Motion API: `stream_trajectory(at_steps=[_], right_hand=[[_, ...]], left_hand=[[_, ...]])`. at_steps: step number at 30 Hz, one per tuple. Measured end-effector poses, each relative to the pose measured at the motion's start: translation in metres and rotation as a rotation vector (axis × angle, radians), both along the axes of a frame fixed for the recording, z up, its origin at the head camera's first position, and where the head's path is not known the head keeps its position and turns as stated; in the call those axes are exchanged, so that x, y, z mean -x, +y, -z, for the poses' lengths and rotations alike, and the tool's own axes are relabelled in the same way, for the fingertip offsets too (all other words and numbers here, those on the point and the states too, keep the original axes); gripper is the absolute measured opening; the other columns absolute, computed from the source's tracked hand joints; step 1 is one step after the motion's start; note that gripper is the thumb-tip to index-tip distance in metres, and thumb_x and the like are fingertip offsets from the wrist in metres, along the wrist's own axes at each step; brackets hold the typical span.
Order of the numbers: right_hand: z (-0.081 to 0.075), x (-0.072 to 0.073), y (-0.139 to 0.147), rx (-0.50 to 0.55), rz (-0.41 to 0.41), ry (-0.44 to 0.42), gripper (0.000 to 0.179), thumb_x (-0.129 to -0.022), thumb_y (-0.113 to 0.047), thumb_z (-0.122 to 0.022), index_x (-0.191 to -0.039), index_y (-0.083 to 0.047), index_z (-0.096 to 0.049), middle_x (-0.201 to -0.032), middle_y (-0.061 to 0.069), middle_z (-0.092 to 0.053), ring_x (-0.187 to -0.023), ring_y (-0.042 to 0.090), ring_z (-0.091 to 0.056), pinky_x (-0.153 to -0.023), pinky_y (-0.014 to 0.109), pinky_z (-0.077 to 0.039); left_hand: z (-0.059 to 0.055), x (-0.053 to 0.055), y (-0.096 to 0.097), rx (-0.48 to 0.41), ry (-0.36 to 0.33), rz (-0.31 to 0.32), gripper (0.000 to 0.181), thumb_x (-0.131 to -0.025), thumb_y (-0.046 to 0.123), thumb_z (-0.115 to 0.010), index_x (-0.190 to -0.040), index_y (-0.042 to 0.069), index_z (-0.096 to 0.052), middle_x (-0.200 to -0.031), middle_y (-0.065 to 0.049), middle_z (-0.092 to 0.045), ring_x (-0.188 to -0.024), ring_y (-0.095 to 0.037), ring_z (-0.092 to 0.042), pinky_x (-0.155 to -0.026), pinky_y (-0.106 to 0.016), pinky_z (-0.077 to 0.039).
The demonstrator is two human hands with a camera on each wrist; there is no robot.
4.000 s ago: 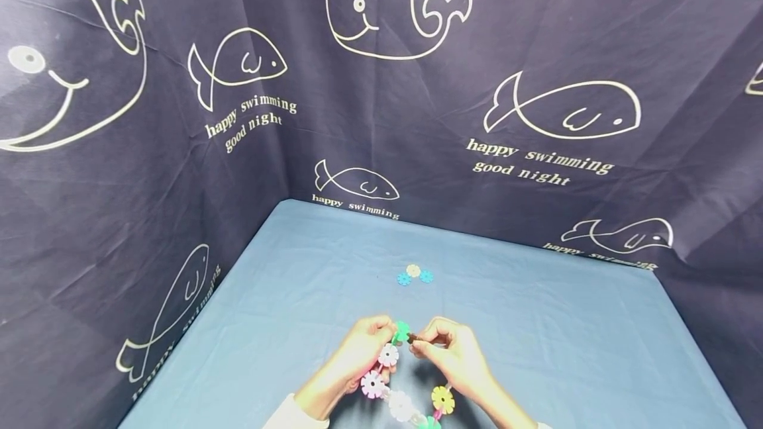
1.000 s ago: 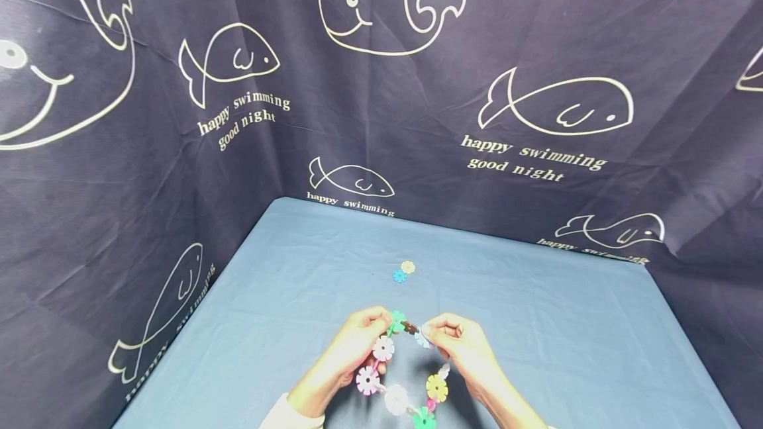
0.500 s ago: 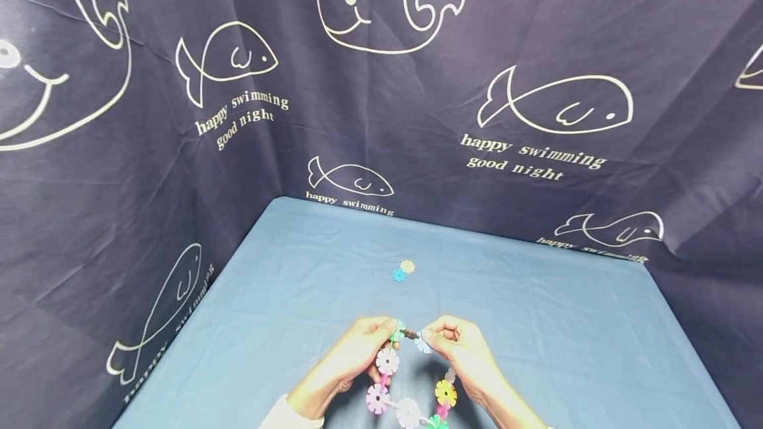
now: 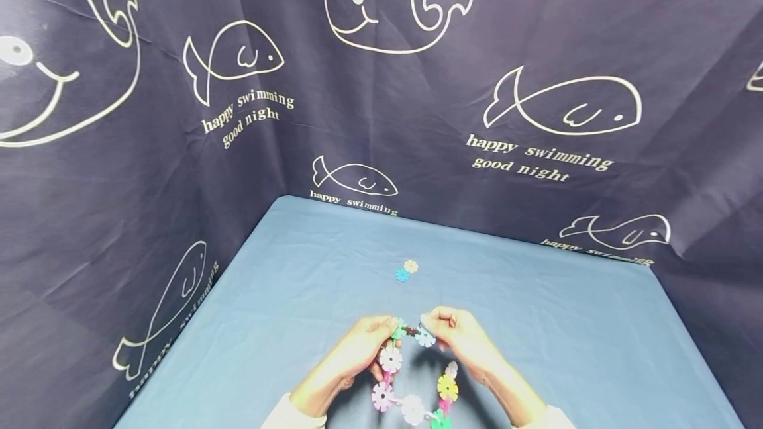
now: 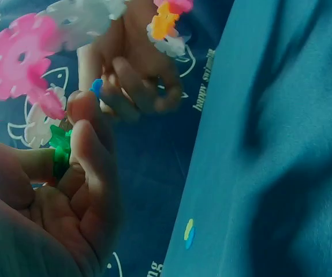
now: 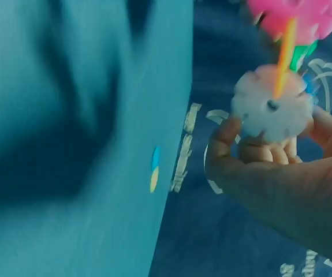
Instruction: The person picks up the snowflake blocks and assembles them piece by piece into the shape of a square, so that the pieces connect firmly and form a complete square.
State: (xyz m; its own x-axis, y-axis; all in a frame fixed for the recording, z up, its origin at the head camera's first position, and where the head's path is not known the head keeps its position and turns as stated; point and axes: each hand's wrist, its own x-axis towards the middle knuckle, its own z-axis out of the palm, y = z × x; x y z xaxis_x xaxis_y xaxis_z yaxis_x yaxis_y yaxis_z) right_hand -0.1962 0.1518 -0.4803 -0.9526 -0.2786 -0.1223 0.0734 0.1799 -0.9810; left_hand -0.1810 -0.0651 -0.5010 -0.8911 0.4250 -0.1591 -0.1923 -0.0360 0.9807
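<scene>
My left hand [image 4: 357, 344] pinches a green snowflake disc [image 4: 399, 328] at one end of a chain of slotted plastic discs. A brown disc [image 4: 411, 332] is joined to it edge-on, and a light blue disc [image 4: 425, 336] sits at the brown one's other side. The fingers of my right hand [image 4: 461, 339] pinch the light blue disc by its edge. Below, the chain curves through a white disc [image 4: 390, 359], a lilac disc [image 4: 383, 396] and others to a yellow disc [image 4: 448, 387] and a whitish end disc [image 4: 451, 369] under my right hand.
A loose pale yellow disc [image 4: 410, 266] and a loose blue disc [image 4: 403, 275] lie together on the blue cloth-covered table [image 4: 566, 336], beyond the hands. Dark fabric walls [image 4: 429, 118] with fish drawings stand along its far and left sides.
Four seconds ago my right hand held the brown disc at the green one. Since then the right-hand loose blue disc has left the table, and my right hand holds a blue disc against the brown one.
</scene>
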Motion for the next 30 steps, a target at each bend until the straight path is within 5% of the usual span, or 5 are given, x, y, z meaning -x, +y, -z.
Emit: stream_trajectory(at_steps=[6,11,17,24,30], right_hand=[[0.034,0.065,0.004,-0.349,0.026,0.313,0.025,-0.102,-0.022,-0.062,-0.105,0.003,-0.068,-0.102,0.015,-0.07,-0.092,0.032,-0.067,-0.087,0.039,-0.055],[0.059,0.09,0.003,-0.768,-0.142,0.644,0.039,-0.095,-0.019,-0.071,-0.129,-0.001,-0.063,-0.139,0.02,-0.057,-0.132,0.045,-0.048,-0.108,0.065,-0.037],[0.065,0.086,-0.005,-0.963,-0.28,0.767,0.051,-0.098,-0.027,-0.067,-0.142,-0.005,-0.056,-0.147,0.014,-0.053,-0.14,0.04,-0.041,-0.106,0.079,-0.025],[0.07,0.064,-0.001,-0.985,-0.21,1.075,0.032,-0.081,0.008,-0.072,-0.112,-0.001,-0.071,-0.107,0.011,-0.063,-0.101,0.029,-0.062,-0.09,0.052,-0.053],[0.07,0.047,0.01,-0.855,-0.184,1.026,0.028,-0.073,0.009,-0.082,-0.094,-0.002,-0.066,-0.092,0.006,-0.054,-0.081,0.023,-0.06,-0.073,0.038,-0.057]], left_hand=[[0.0,0.0,-0.008,-0.012,-0.003,-0.048,0.036,-0.107,0.031,-0.05,-0.094,-0.001,-0.063,-0.063,-0.001,-0.061,-0.043,-0.006,-0.054,-0.036,-0.02,-0.048],[0.001,-0.001,-0.015,-0.047,-0.011,-0.061,0.039,-0.106,0.032,-0.052,-0.093,-0.003,-0.062,-0.059,0.001,-0.06,-0.041,-0.006,-0.056,-0.037,-0.02,-0.048],[-0.001,0.0,-0.018,-0.069,-0.009,-0.063,0.044,-0.106,0.035,-0.052,-0.098,-0.008,-0.059,-0.06,0.0,-0.061,-0.042,-0.009,-0.06,-0.038,-0.021,-0.049],[0.0,0.002,-0.014,-0.061,-0.005,-0.072,0.039,-0.106,0.036,-0.052,-0.097,-0.001,-0.061,-0.061,0.0,-0.06,-0.041,-0.008,-0.057,-0.037,-0.02,-0.049],[0.001,0.003,-0.01,-0.042,-0.031,-0.057,0.037,-0.105,0.036,-0.053,-0.096,0.002,-0.064,-0.062,0.001,-0.06,-0.041,-0.004,-0.053,-0.038,-0.019,-0.049]])
